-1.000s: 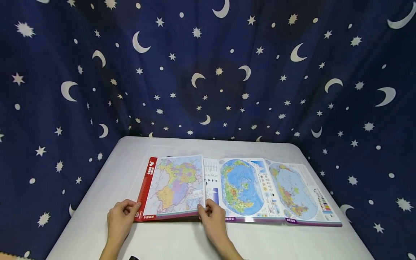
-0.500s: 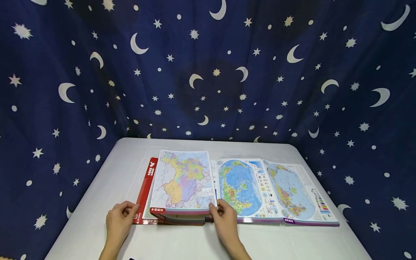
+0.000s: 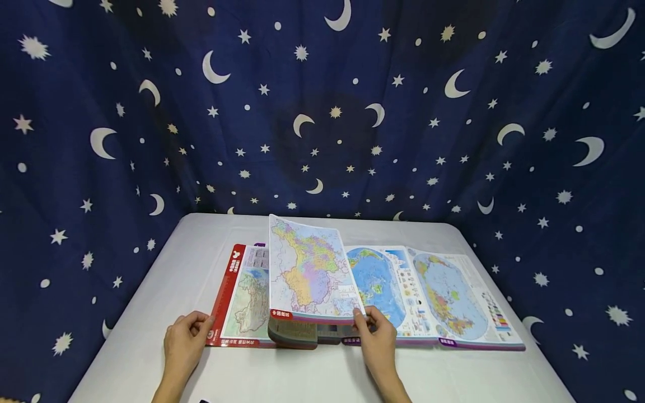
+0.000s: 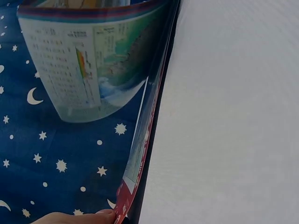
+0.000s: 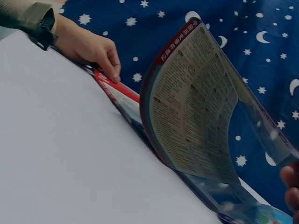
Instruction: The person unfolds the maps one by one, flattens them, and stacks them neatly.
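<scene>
A folding map with several glossy panels spreads across the white table. My right hand (image 3: 377, 338) pinches the lower right corner of one raised panel (image 3: 313, 271), printed with a coloured political map. That panel bends upward, and its text-covered underside (image 5: 189, 107) shows in the right wrist view. Below it, a red-bordered panel (image 3: 247, 305) with a green relief map is partly uncovered. My left hand (image 3: 185, 341) holds the lower left corner of the red border, thumb and fingers at the edge. Only fingertips of the right hand appear at the right wrist view's edge.
Two world-map panels, one blue (image 3: 375, 288) and one paler (image 3: 453, 296), lie flat to the right. A dark blue curtain (image 3: 322, 84) with moons and stars hangs behind and beside the table (image 3: 166, 280). A small dark object (image 3: 204, 401) shows at the bottom edge.
My right hand has moved right, drawing the political-map panel up and off the red-bordered panel, which now shows its relief map. The left hand stays at the corner.
</scene>
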A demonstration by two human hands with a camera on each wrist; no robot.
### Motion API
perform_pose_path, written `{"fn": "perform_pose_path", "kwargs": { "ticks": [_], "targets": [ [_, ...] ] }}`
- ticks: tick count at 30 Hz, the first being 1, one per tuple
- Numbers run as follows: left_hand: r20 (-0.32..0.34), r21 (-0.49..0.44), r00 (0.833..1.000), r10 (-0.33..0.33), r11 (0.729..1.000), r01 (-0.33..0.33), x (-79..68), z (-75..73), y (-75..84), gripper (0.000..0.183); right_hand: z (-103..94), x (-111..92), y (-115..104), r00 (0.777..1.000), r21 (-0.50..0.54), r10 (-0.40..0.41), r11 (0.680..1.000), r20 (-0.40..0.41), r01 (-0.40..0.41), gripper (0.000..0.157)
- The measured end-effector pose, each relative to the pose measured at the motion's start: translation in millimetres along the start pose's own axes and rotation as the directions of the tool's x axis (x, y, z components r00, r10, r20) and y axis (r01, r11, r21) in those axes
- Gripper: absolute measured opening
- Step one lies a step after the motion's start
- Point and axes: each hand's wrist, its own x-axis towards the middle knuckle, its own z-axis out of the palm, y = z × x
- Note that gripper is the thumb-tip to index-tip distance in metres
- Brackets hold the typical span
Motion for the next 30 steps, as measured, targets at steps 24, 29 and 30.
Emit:
{"fn": "perform_pose_path", "kwargs": {
  "ticks": [24,29,30],
  "targets": [
    [0.014,0.03,1.0,-0.002,1.0,0.001,0.0,-2.1,0.0,0.015,-93.0,28.0,42.9,0.95,-0.05,0.066,0.995,-0.306,-0.086,0.028],
    [0.014,0.028,1.0,0.003,1.0,-0.004,0.0,-2.9,0.5,0.015,-105.6,32.6,48.1,0.938,-0.048,0.044,0.997,-0.343,-0.064,0.026],
    [0.013,0.029,1.0,0.001,1.0,-0.002,0.0,-2.8,0.6,0.016,-109.0,33.6,49.6,0.934,-0.056,0.032,0.997,-0.355,-0.056,0.025]
  ]
}}
